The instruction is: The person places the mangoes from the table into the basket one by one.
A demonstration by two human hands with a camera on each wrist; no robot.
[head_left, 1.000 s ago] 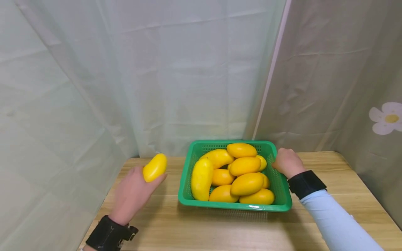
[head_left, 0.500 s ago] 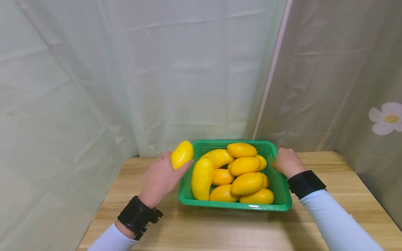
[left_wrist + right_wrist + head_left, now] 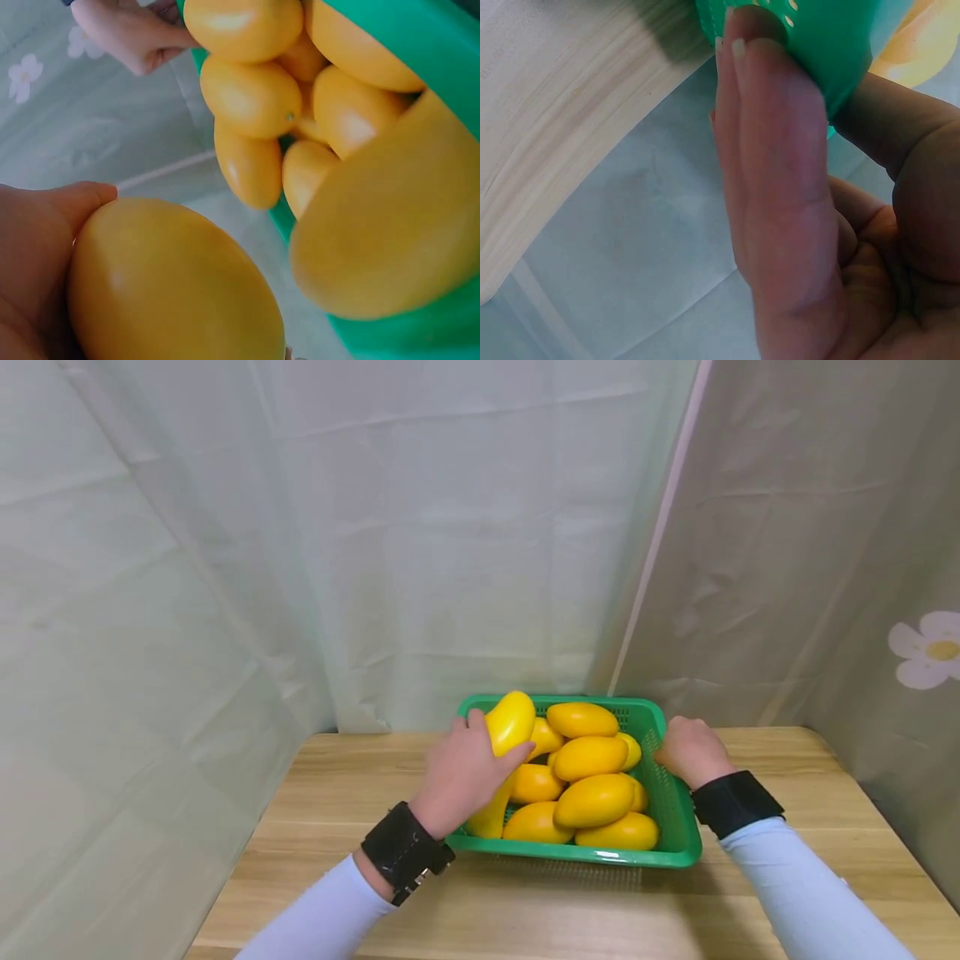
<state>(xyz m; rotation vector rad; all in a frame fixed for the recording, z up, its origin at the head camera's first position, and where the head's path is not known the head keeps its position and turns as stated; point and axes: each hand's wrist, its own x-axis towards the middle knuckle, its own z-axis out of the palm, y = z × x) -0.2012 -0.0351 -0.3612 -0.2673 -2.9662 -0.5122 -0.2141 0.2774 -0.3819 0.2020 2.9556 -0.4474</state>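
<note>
A yellow mango point(image 3: 511, 722) is gripped in my left hand point(image 3: 461, 774), over the left side of a green plastic basket point(image 3: 678, 835). In the left wrist view the held mango point(image 3: 176, 281) fills the lower part, thumb along its side. Several more mangoes point(image 3: 595, 800) lie piled in the basket; my left hand hides part of one long mango point(image 3: 489, 814) at the left. My right hand point(image 3: 693, 752) holds the basket's right rim. In the right wrist view, its fingers point(image 3: 784, 165) lie along the outside of the green wall point(image 3: 840, 45), with the thumb over the rim.
The basket stands on a light wooden table point(image 3: 360, 810) near its back edge. Pale curtains point(image 3: 480, 527) hang behind and to both sides, with a white flower print point(image 3: 930, 650) at the right.
My left hand has carried the mango rightward from beside the basket to above its left side. My right hand has stayed on the basket's rim.
</note>
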